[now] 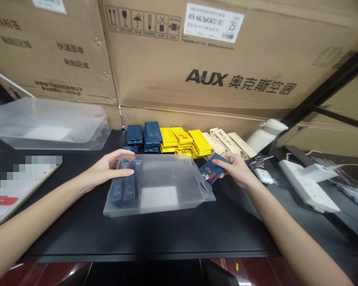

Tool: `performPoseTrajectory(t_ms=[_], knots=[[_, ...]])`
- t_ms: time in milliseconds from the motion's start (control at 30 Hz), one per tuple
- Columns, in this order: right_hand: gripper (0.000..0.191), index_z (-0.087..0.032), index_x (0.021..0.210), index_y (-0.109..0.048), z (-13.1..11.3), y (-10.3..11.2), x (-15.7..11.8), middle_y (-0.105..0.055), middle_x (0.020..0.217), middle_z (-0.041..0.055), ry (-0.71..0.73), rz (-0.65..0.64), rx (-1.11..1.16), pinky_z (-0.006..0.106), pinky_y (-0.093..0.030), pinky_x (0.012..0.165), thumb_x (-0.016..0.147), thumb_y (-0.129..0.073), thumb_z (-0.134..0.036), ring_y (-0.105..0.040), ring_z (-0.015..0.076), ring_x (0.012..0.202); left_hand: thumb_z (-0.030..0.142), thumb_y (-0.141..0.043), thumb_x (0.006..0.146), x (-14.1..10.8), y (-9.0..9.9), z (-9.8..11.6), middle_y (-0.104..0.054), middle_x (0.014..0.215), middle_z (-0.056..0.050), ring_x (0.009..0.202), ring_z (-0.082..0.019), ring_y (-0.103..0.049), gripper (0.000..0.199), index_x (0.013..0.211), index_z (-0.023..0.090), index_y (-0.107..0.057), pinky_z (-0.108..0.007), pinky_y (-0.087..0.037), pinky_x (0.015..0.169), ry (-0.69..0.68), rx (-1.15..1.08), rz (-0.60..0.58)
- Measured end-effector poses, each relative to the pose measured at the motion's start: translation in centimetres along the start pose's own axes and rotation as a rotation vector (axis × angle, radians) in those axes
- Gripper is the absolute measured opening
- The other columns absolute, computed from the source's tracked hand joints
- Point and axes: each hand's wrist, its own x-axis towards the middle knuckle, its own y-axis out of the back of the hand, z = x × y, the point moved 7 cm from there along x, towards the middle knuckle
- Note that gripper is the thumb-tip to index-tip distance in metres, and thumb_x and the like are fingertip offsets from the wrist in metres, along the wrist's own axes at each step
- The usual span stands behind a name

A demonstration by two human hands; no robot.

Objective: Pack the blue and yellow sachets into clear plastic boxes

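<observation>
A frosted clear plastic case lies on the black table in front of me, its handle end toward the right. Inside its left end, dark blue packets show through the plastic. My left hand is closed on the case's far left part, thumb on top and fingers behind the edge. Between the thumb and fingers of my right hand is a dark blue packet with gold characters and a red patch. That packet sits at the case's right end, close to the handle hole; whether it touches the case I cannot tell.
Behind the case stand stacks of blue packets, yellow packets and cream packets. A white bottle leans at the right, near a power strip. More clear cases lie at the left. Large cardboard boxes close off the back.
</observation>
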Motion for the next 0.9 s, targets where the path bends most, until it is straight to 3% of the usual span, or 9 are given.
performPoseTrajectory(t_ms=[133,300,367,500,667,800,900], knots=[[0.039,-0.019,0.065,-0.051,0.0,-1.2,-0.3,-0.065,0.058,-0.0013,0.003,-0.133,-0.083,0.017,-0.048,0.035,0.066,-0.082,-0.043,-0.06,0.0096,0.044,0.045,-0.081,0.065,0.1,-0.1,-0.1,-0.069,0.117,-0.007,0.118,-0.03,-0.059,0.055,0.113,0.026,-0.062,-0.047,-0.044,0.104,-0.031,0.011,-0.046],[0.035,-0.015,0.07,-0.06,1.0,-4.5,-2.5,-0.066,0.055,-0.0006,-0.191,-0.596,-0.148,0.01,-0.033,0.028,0.081,-0.068,-0.048,-0.049,0.0028,0.032,0.044,-0.081,0.066,0.1,-0.1,-0.2,-0.068,0.118,-0.006,0.117,-0.029,-0.06,0.054,0.114,0.028,-0.062,-0.045,-0.043,0.106,-0.017,-0.002,-0.056],[0.034,-0.015,0.074,-0.062,1.1,-5.5,-3.5,-0.066,0.057,-0.0018,-0.238,-0.722,-0.116,0.011,-0.028,0.026,0.081,-0.068,-0.047,-0.043,0.0008,0.029,0.044,-0.08,0.066,0.0,-0.1,-0.2,-0.068,0.119,-0.006,0.117,-0.029,-0.06,0.053,0.114,0.028,-0.062,-0.045,-0.045,0.104,-0.014,-0.003,-0.058],[0.031,-0.015,0.071,-0.058,0.5,-6.1,-3.6,-0.056,0.05,-0.008,-0.13,-0.668,-0.091,0.011,-0.024,0.027,0.075,-0.075,-0.04,-0.036,-0.0008,0.029,0.043,-0.08,0.067,0.0,-0.1,-0.4,-0.068,0.119,-0.005,0.117,-0.029,-0.06,0.053,0.114,0.029,-0.062,-0.043,-0.047,0.102,-0.001,-0.02,-0.067],[0.049,-0.019,0.057,-0.037,-0.2,-5.9,-3.2,-0.039,0.042,-0.0122,0.027,-0.521,-0.224,0.011,-0.029,0.03,0.067,-0.082,-0.036,-0.04,0.0015,0.031,0.042,-0.08,0.067,0.1,-0.2,-0.5,-0.066,0.12,-0.005,0.119,-0.029,-0.058,0.052,0.114,0.029,-0.062,-0.043,-0.045,0.104,-0.002,-0.023,-0.071],[0.039,-0.017,0.062,-0.049,0.2,-6.1,-3.4,-0.054,0.048,-0.0063,-0.05,-0.557,-0.244,0.013,-0.023,0.028,0.075,-0.073,-0.046,-0.039,0.0017,0.031,0.043,-0.08,0.067,0.0,-0.2,-0.4,-0.067,0.12,-0.005,0.119,-0.03,-0.058,0.052,0.114,0.029,-0.062,-0.043,-0.046,0.103,-0.005,-0.014,-0.06],[0.039,-0.017,0.062,-0.052,0.5,-6.0,-3.1,-0.05,0.046,-0.0079,-0.077,-0.535,-0.245,0.013,-0.019,0.027,0.073,-0.075,-0.046,-0.038,0.0015,0.032,0.044,-0.08,0.066,0.0,-0.1,-0.3,-0.068,0.118,-0.005,0.117,-0.03,-0.059,0.053,0.113,0.028,-0.063,-0.042,-0.048,0.1,-0.007,0.0,-0.046]])
